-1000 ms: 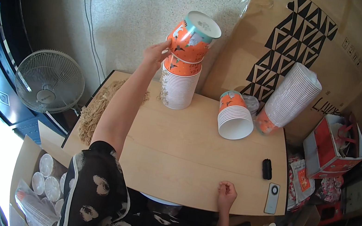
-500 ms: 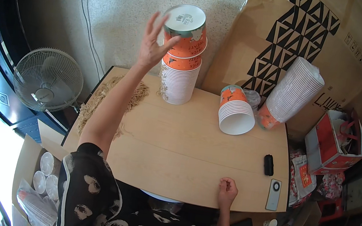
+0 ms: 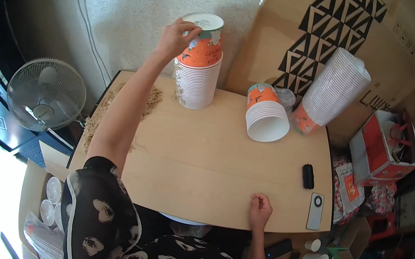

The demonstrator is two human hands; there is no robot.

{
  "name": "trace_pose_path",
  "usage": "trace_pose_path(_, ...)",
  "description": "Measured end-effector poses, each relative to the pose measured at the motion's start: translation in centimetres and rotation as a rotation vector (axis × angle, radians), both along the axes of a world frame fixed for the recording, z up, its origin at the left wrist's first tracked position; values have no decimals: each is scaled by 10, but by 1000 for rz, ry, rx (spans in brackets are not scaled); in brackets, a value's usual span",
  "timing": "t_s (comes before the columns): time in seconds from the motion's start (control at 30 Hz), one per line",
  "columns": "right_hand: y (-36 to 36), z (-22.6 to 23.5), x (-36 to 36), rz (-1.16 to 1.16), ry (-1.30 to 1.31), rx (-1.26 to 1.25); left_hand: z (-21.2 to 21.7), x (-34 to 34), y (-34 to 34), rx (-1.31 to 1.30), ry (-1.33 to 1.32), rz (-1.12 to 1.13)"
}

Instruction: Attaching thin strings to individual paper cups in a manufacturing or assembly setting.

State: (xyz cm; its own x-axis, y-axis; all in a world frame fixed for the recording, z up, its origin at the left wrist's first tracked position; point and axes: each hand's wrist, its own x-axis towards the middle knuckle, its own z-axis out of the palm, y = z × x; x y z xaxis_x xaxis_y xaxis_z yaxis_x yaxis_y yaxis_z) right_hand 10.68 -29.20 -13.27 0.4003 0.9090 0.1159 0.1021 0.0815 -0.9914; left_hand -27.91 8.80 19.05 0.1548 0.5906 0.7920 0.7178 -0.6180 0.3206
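Orange cup point(image 3: 203, 38) now sits down on the stack point(image 3: 196, 79), left hand point(image 3: 177, 36) gripping its rim; right hand point(image 3: 260, 208) curled, holding nothing.

Orange-and-teal printed paper cup point(image 3: 202, 43), inverted, white base up, topping the white paper-cup stack point(image 3: 196, 83) on the table's far edge.

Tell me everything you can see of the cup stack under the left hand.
The cup stack stands upright, mouths down, at the table's far edge near the wall. It looks like paper: many nested white rims below, an orange patterned cup on top with a pale round base facing up. The left hand grips that top cup at its upper edge. A scatter of straw-like shreds lies to its left.
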Motion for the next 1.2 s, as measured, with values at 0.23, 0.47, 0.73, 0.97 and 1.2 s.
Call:
trace_pose_path(0.23,2,5,2,-26,-92,4,-35,81,-66,310,73,11)
trace_pose_path(0.47,3,8,-3,4,-83,33,-147,220,-99,-277,116,-405)
trace_pose_path(0.73,1,12,-7,-7,-60,13,-183,272,-69,-74,318,-199)
trace_pose_path(0.97,1,9,-2,5,-64,-3,-184,266,-89,-32,476,-73)
trace_pose_path(1.2,3,6,-3,21,-62,-7,-181,266,-119,-261,506,-107)
